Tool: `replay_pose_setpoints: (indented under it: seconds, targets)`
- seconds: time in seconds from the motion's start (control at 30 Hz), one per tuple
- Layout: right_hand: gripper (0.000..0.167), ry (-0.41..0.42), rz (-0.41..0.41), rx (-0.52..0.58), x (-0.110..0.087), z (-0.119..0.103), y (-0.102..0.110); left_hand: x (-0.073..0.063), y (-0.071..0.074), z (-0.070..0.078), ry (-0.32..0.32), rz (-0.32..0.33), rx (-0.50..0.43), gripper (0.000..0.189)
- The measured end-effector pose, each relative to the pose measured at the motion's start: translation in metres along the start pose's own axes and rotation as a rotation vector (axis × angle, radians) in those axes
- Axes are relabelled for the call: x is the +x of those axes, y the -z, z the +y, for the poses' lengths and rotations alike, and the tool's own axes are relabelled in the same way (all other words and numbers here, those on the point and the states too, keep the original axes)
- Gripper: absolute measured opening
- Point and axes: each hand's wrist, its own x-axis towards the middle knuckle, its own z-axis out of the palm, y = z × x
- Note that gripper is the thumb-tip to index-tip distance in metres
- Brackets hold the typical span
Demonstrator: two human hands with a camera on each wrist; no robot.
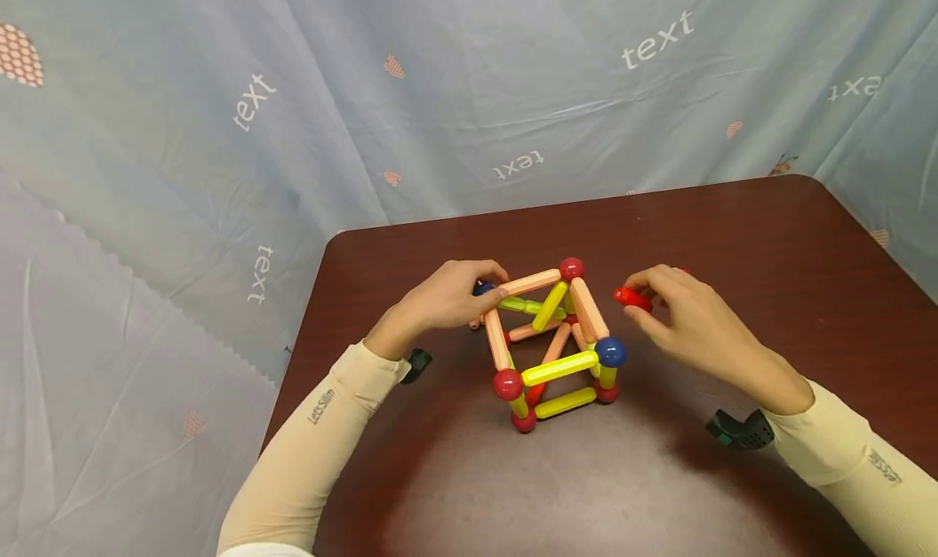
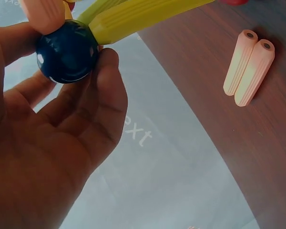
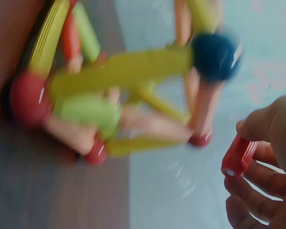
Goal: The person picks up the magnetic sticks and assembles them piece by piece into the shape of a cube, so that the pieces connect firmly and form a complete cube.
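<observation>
A cube-like frame of magnetic rods and balls stands on the table, with peach, yellow and red rods joined by red and blue balls. At its back left top corner my left hand holds a blue ball between thumb and fingers. A peach rod and a yellow rod meet that ball. Just right of the frame, my right hand pinches a red magnetic rod between thumb and fingers, apart from the frame. Its free end points toward the frame; my hand hides the rest.
Two loose peach rods lie side by side on the dark brown table, beyond my left hand. A grey-blue printed curtain hangs behind the table and along its sides. Black wrist cameras sit under both cuffs.
</observation>
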Motion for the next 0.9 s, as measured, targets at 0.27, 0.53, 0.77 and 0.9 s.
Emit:
replay_pose_setpoints:
  seconds: [0.27,0.53,0.77,0.9]
  targets:
    - [0.036,0.191,-0.016,-0.003,-0.012,-0.032,0.008,-0.005,0.0,0.004,0.051,0.064,0.066,0.022]
    - [0.04,0.212,0.008,-0.058,-0.01,-0.027,0.003,-0.022,-0.005,0.008,0.1,0.078,0.107,0.032]
    - [0.038,0.159,0.002,-0.002,0.007,-0.013,0.001,-0.049,-0.01,0.02,0.072,-0.009,0.001,0.044]
    - [0.035,0.089,-0.028,0.034,0.019,-0.005,0.0,-0.059,-0.017,0.032,-0.008,-0.07,-0.091,0.054]
